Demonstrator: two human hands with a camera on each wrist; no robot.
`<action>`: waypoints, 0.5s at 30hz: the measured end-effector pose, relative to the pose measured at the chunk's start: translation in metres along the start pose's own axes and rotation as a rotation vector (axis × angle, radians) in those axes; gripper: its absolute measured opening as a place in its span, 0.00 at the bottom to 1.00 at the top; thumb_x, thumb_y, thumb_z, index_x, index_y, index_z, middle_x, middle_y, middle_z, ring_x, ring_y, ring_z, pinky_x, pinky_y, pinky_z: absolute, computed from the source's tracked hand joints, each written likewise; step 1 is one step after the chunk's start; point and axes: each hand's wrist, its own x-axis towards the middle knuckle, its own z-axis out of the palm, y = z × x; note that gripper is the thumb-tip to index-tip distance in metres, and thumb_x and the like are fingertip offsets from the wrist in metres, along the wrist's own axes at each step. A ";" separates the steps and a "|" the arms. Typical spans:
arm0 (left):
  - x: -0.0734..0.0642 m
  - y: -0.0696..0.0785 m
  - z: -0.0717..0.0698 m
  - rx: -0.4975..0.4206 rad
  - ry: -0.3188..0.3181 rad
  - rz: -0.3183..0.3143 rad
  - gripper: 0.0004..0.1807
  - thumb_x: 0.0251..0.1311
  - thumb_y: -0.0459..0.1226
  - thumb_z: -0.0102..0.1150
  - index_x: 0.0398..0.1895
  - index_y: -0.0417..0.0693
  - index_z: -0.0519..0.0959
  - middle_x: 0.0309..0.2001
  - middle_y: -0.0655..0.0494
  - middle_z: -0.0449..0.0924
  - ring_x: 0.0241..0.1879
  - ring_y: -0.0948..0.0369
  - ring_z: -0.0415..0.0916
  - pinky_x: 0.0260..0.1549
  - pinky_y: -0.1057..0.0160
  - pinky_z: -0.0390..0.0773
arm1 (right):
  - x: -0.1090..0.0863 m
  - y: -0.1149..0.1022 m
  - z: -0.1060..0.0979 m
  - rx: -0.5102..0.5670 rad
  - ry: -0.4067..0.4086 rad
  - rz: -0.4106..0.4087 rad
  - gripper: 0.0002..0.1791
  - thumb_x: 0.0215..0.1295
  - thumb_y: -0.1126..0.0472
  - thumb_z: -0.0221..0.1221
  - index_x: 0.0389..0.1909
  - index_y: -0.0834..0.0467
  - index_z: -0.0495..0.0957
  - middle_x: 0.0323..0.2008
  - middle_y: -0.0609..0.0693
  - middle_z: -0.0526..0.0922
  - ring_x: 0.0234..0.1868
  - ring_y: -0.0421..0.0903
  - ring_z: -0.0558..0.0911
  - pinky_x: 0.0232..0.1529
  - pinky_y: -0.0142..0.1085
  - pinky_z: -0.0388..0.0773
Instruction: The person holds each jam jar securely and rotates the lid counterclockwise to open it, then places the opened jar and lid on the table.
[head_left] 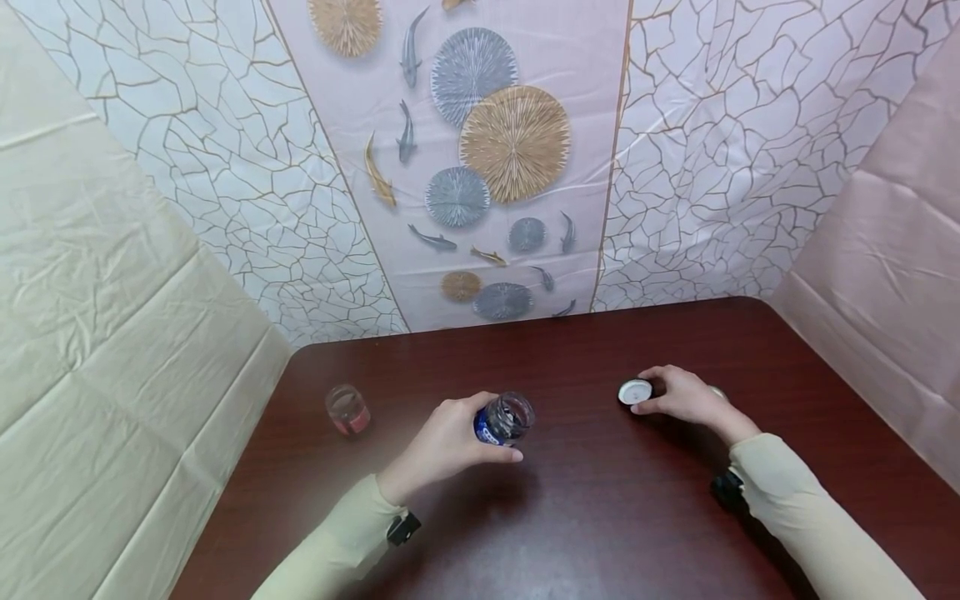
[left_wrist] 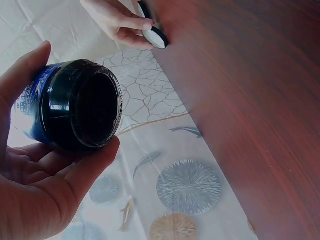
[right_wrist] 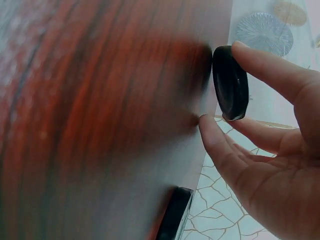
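Note:
A glass jar [head_left: 504, 419] with a blue label and no lid on it is gripped by my left hand [head_left: 450, 437]. In the left wrist view, my thumb and fingers wrap round the jar [left_wrist: 75, 105], its dark mouth tilted to the right. Far to the right, my right hand [head_left: 686, 396] pinches a black-rimmed lid [head_left: 635, 392] at its edge, white inner side up, low at the tabletop. The right wrist view has this lid [right_wrist: 231, 82] edge-on between the fingertips. A second lid [right_wrist: 175, 214] lies on the table beside that hand.
A small glass jar [head_left: 348, 410] with a red label stands on the left of the dark brown table [head_left: 600, 517]. Patterned cloth [head_left: 480, 250] hangs behind the table, with plain cloth along both sides.

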 end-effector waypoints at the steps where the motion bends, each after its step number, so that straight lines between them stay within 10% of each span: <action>1: 0.000 0.000 0.000 0.001 0.001 0.001 0.39 0.45 0.59 0.77 0.57 0.48 0.80 0.45 0.59 0.85 0.40 0.65 0.79 0.41 0.63 0.79 | 0.000 0.001 0.000 -0.007 -0.002 -0.012 0.35 0.53 0.53 0.74 0.54 0.74 0.77 0.42 0.62 0.83 0.41 0.54 0.81 0.42 0.45 0.75; 15: -0.001 -0.002 -0.002 0.000 0.014 0.008 0.38 0.44 0.59 0.78 0.57 0.49 0.80 0.44 0.60 0.85 0.38 0.65 0.79 0.39 0.64 0.79 | -0.002 0.002 0.002 -0.083 0.029 0.005 0.34 0.53 0.54 0.74 0.50 0.77 0.77 0.40 0.65 0.81 0.41 0.57 0.78 0.41 0.49 0.75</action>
